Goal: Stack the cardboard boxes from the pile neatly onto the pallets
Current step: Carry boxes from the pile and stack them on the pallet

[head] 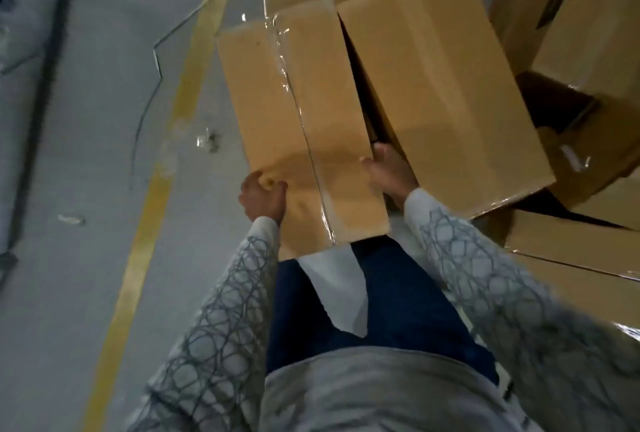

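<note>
Beside the pile (446, 85), taped-shut box (294, 113), left grip (263, 198) and right grip (391, 173) clutching its edges.

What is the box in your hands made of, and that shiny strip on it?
The box looks like plain brown cardboard, matte, with flaps meeting at a seam. The shiny strip seems clear plastic tape: it glints and wrinkles along that seam.
</note>
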`<state>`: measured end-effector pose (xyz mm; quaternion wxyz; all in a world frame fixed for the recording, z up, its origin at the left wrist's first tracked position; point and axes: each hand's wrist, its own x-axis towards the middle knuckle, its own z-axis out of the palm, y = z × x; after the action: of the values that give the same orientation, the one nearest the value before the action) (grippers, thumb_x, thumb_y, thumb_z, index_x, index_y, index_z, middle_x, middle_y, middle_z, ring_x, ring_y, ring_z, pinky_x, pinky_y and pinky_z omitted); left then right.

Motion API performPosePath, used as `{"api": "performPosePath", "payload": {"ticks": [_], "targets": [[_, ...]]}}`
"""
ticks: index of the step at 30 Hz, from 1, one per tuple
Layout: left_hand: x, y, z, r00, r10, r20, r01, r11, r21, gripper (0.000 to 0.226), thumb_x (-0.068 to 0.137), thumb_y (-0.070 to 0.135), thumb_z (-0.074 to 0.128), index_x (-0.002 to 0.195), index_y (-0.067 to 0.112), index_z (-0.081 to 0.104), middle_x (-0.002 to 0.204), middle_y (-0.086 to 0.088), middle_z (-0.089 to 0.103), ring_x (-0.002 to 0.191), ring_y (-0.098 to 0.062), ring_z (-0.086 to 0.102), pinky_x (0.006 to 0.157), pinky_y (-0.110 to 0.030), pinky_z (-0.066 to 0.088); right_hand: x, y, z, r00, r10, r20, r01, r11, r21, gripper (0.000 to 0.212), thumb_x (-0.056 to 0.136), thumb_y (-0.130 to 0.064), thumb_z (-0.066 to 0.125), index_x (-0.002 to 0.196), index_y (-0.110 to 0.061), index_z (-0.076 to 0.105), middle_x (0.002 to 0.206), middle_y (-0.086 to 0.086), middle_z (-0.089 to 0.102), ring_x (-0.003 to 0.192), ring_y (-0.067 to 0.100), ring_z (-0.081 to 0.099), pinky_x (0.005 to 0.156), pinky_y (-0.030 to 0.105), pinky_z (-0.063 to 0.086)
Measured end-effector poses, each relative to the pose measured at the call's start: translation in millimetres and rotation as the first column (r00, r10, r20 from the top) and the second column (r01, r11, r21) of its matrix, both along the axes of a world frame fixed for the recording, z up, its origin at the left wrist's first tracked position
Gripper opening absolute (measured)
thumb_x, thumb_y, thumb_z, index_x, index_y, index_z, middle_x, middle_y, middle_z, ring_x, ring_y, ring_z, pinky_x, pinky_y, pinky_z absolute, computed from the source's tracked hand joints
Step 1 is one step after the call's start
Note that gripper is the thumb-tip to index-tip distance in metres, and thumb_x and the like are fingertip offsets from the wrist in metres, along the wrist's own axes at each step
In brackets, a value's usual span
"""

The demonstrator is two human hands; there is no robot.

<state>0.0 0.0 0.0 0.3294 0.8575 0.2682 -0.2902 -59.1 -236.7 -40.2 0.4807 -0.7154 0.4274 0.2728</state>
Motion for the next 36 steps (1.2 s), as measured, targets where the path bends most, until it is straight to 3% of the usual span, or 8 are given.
{"api": "performPosePath", "payload": {"ticks": [5,8,14,19,24,27,31,36], "targets": [[34.3,22.3,-30.5,0.977,0.185,-0.103,-0.202,0.962,-0.185,0.091,0.069,0.030,0.077,0.153,0.027,0.042,0.152,-0.005,0.051,0.134,-0.034,0.051,0.110,-0.054,0.046,36.3,-2.0,-8.1,0.998,-0.017,-0.058,0.020,0.999,0.044,0.090,0.093,-0.043,0.070,0.164,-0.022,0.019,0.166,0.007,0.030,0.150,0.033,0.034,0.121,0.049,0.031],[48.8,37.0,-51.2,0.978,0.150,-0.143,-0.189,0.928,-0.321,0.067,0.065,0.019,0.071,0.131,0.028,0.060,0.122,0.002,0.070,0.111,-0.029,0.066,0.096,-0.055,0.056,42.3,3.7,-22.5,0.993,-0.118,-0.008,0.118,0.991,0.055,0.087,0.094,-0.047,0.069,0.164,-0.027,0.023,0.166,0.003,0.031,0.151,0.030,0.033,0.121,0.044,0.031],[52.8,46.9,-24.3,0.969,0.146,-0.202,-0.225,0.860,-0.458,0.054,0.080,-0.007,0.061,0.127,0.018,0.060,0.104,0.005,0.065,0.093,-0.014,0.057,0.072,-0.033,0.046,27.4,45.7,-28.9,0.932,-0.354,0.077,0.357,0.934,-0.032,0.072,0.092,-0.051,0.066,0.157,-0.031,0.040,0.156,0.002,0.048,0.143,0.031,0.043,0.118,0.043,0.034],[17.1,96.8,32.4,0.965,0.027,-0.259,-0.164,0.835,-0.525,0.055,0.081,-0.004,0.064,0.129,0.023,0.060,0.116,0.003,0.068,0.104,-0.015,0.059,0.078,-0.034,0.047,-17.0,99.9,21.7,0.872,-0.483,0.086,0.490,0.859,-0.146,0.073,0.093,-0.053,0.063,0.158,-0.031,0.037,0.158,0.003,0.045,0.145,0.034,0.040,0.120,0.051,0.029],[-42.0,138.9,87.2,0.939,-0.095,-0.330,-0.130,0.791,-0.597,0.053,0.083,-0.001,0.062,0.130,0.024,0.060,0.115,0.002,0.069,0.102,-0.019,0.061,0.078,-0.033,0.047,-104.3,156.0,84.9,0.755,-0.643,0.129,0.655,0.737,-0.165,0.101,0.059,-0.077,0.056,0.152,-0.042,0.039,0.152,-0.001,0.052,0.138,0.032,0.048,0.117,0.059,0.033],[-82.0,157.1,96.1,0.911,-0.213,-0.354,-0.048,0.797,-0.603,0.053,0.081,0.001,0.065,0.128,0.021,0.054,0.113,-0.003,0.069,0.101,-0.023,0.062,0.079,-0.039,0.049,-166.5,184.5,120.0,0.688,-0.705,0.170,0.721,0.639,-0.268,0.097,0.064,-0.077,0.056,0.151,-0.038,0.042,0.151,-0.002,0.053,0.139,0.030,0.048,0.117,0.056,0.032],[-145.4,175.9,103.5,0.808,-0.436,-0.396,0.107,0.770,-0.629,0.043,0.078,0.004,0.070,0.116,0.012,0.051,0.104,-0.010,0.062,0.084,-0.024,0.062,0.055,-0.030,0.053,-255.7,215.5,153.4,0.671,-0.725,0.155,0.695,0.541,-0.474,0.066,0.090,-0.060,0.062,0.148,-0.031,0.050,0.150,0.003,0.054,0.140,0.032,0.046,0.115,0.051,0.026],[-247.4,208.3,110.6,0.659,-0.634,-0.404,0.231,0.682,-0.694,0.061,0.068,0.007,0.077,0.122,0.007,0.050,0.119,-0.021,0.059,0.108,-0.040,0.065,0.077,-0.051,0.063,-383.3,277.7,177.4,0.590,-0.794,0.151,0.681,0.388,-0.620,0.065,0.091,-0.063,0.060,0.145,-0.028,0.053,0.147,0.007,0.055,0.140,0.033,0.042,0.115,0.052,0.019]]}}
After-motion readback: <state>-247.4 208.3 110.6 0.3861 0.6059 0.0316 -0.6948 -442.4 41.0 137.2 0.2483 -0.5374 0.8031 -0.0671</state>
